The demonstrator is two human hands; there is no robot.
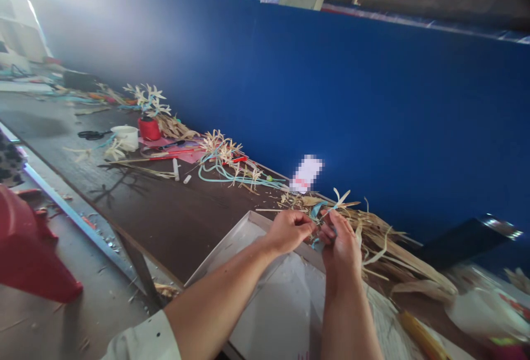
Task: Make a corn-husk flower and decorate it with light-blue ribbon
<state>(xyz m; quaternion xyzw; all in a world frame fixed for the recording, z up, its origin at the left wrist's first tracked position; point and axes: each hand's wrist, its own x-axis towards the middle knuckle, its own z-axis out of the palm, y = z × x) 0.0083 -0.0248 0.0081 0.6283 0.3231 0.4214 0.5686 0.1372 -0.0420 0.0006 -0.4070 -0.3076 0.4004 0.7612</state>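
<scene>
My right hand (343,236) pinches the stem of a pale dried-husk flower (342,199), its narrow petals spread above the fingertips. Light-blue tape (317,208) loops beside the stem, between my two hands. My left hand (291,229) is closed in a pinch close to this tape; what lies between its thumb and fingers is too small to make out. Both hands are over the far edge of a shallow white tray (248,219). Dried husk strips (379,227) are heaped just beyond and right of my right hand.
Finished-looking husk flowers with blue stems (221,147) lie farther left on the dark table (199,205). Near them are a white cup (126,137), a red pot (149,128) and black scissors (93,135). A blue partition (372,100) runs behind; a red stool (33,249) stands at left.
</scene>
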